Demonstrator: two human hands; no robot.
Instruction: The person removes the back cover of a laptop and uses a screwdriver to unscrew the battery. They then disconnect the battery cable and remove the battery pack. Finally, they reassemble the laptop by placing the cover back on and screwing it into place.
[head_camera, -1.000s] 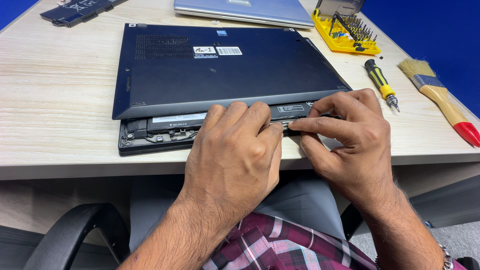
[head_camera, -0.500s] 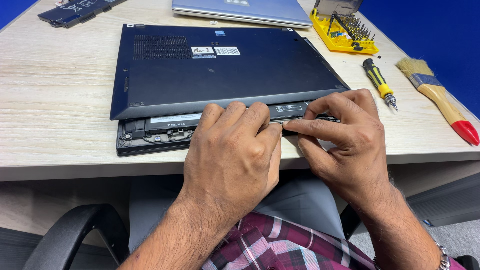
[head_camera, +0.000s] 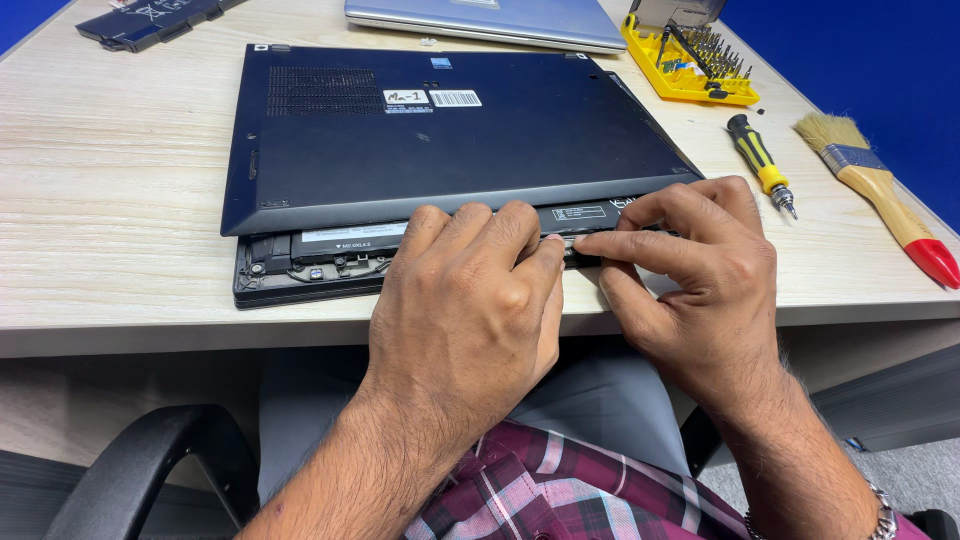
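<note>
A dark laptop lies upside down on the wooden desk (head_camera: 110, 200), its bottom cover (head_camera: 450, 140) slid back so the near edge shows the inner battery strip (head_camera: 340, 240). My left hand (head_camera: 470, 300) rests over the near edge, fingertips on the exposed strip. My right hand (head_camera: 690, 280) is beside it, index finger and thumb pinching at a small part of the laptop's front edge, which the fingers hide.
A yellow-black screwdriver (head_camera: 758, 160), a brush with a red handle (head_camera: 880, 195) and a yellow bit tray (head_camera: 690, 60) lie at the right. A silver laptop (head_camera: 500, 18) sits at the back, a dark battery pack (head_camera: 150, 20) at the far left. A chair armrest (head_camera: 140, 470) is below.
Both hands stay at the laptop's near edge; the fingers have shifted only slightly. The view has drifted a little.
</note>
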